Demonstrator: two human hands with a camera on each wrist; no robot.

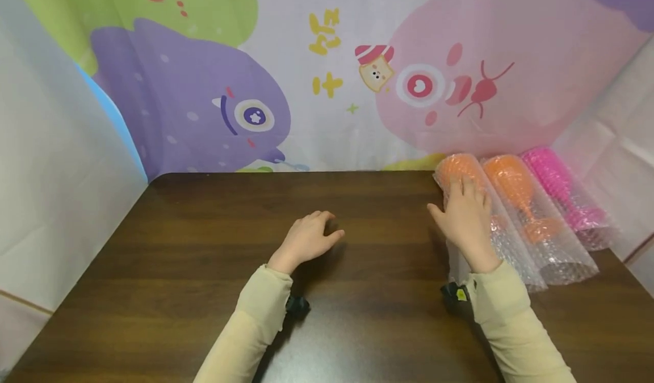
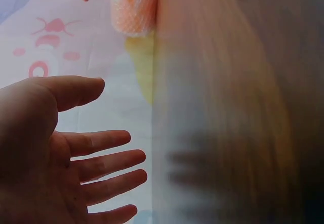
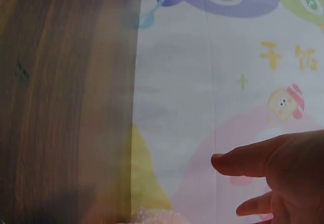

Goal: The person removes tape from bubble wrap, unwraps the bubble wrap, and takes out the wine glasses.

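Three plastic goblets in bubble wrap lie side by side at the table's back right: a left orange goblet [image 1: 458, 164], a middle orange goblet [image 1: 511, 184] and a pink goblet [image 1: 550, 173]. My right hand [image 1: 467, 218] is over the left orange goblet, fingers extended and thumb out to the side; whether it touches the wrap I cannot tell. Part of that goblet is hidden under the hand. Above the middle of the table is my left hand [image 1: 306, 238], holding nothing. The left wrist view shows its fingers [image 2: 114, 157] spread and nearly straight.
A dark wooden table [image 1: 230, 315] fills the lower view. Behind it hangs a cartoon-printed cloth [image 1: 327, 133], close against the back edge. White panels [image 1: 46, 201] rise on both sides. A dark strap [image 1: 297, 306] sits at the left wrist, another [image 1: 453, 293] at the right.
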